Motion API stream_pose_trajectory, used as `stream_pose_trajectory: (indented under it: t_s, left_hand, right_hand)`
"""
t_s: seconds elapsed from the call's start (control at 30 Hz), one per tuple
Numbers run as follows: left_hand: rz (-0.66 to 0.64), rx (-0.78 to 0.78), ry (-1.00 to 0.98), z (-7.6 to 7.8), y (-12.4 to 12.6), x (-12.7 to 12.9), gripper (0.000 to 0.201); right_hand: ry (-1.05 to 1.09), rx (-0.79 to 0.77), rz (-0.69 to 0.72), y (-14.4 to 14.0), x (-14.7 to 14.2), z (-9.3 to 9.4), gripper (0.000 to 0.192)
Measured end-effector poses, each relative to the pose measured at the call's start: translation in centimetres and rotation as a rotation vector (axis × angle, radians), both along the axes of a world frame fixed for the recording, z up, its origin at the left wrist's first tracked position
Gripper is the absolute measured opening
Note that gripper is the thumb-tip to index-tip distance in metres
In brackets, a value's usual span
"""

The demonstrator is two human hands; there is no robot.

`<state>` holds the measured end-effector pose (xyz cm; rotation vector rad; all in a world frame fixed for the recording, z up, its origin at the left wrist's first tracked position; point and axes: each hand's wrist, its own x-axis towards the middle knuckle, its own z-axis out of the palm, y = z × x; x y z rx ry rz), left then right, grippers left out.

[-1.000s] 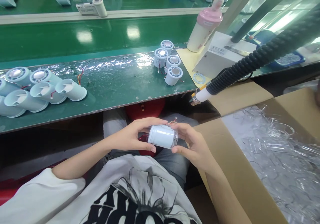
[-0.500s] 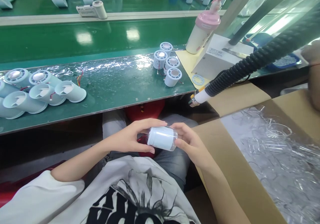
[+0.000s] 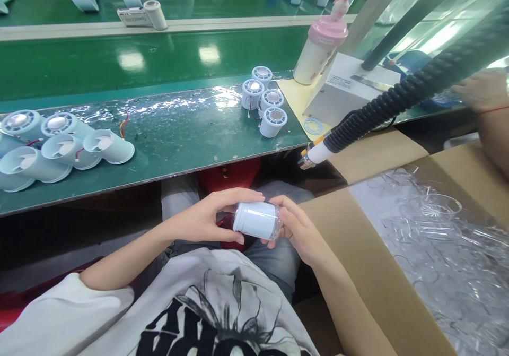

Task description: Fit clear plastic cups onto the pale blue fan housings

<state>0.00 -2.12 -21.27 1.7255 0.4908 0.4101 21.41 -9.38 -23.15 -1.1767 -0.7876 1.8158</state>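
Note:
A light-blue cylindrical housing (image 3: 255, 219) lies on its side above my lap, inside a clear plastic cover whose rounded end shows at the right. My left hand (image 3: 204, 215) curls around the left end of the housing, fingers on top and thumb below. At the clear end, my right hand (image 3: 301, 233) is closed, with the thumb against the cover and some fingertips beneath it. On the bench, similar light-blue housings (image 3: 273, 122) stand in a small group, with round grey or white centres and thin wires.
More housings (image 3: 109, 146) lie at the bench's left. A black corrugated hose (image 3: 369, 106) with a metal-tipped nozzle hangs at right. Below it, a cardboard box (image 3: 358, 239) holds clear plastic covers (image 3: 437, 239). A pink-lidded bottle (image 3: 316, 45) stands behind. Another person's hand (image 3: 483, 90) is at far right.
My right hand has shifted its grip on the clear end, its thumb higher and fingertips now showing underneath. The other person's hand has come further into view at right.

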Motion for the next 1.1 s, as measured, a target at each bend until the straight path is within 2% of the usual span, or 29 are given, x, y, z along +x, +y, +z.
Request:
stream_pose_trajectory:
  t_s: [0.4, 0.5, 0.6, 0.77, 0.97, 1.1]
  left_hand:
    - [0.003, 0.026, -0.026, 0.5, -0.1, -0.1, 0.074]
    - [0.008, 0.047, -0.038, 0.5, -0.1, -0.2, 0.076]
    - [0.022, -0.016, -0.028, 0.9, -0.3, -0.3, 0.077]
    - [0.015, -0.02, -0.062, 1.4, -0.5, -0.3, 0.075]
    - [-0.002, 0.055, -0.058, 1.5, -0.4, -0.4, 0.076]
    - [-0.002, 0.03, -0.052, 1.5, -0.5, -0.5, 0.077]
  right_hand:
    - [0.042, -0.032, 0.044, -0.3, -0.4, 0.3, 0.042]
    - [0.032, 0.034, 0.026, -0.4, -0.5, 0.5, 0.039]
    - [0.015, 0.151, 0.001, -0.6, -0.4, 1.2, 0.033]
    - [-0.115, 0.293, 0.004, -1.2, 0.0, 2.6, 0.027]
    - [-0.191, 0.334, 0.009, -1.6, 0.2, 2.8, 0.028]
    - [-0.109, 0.265, 0.0, -1.3, 0.1, 2.9, 0.028]
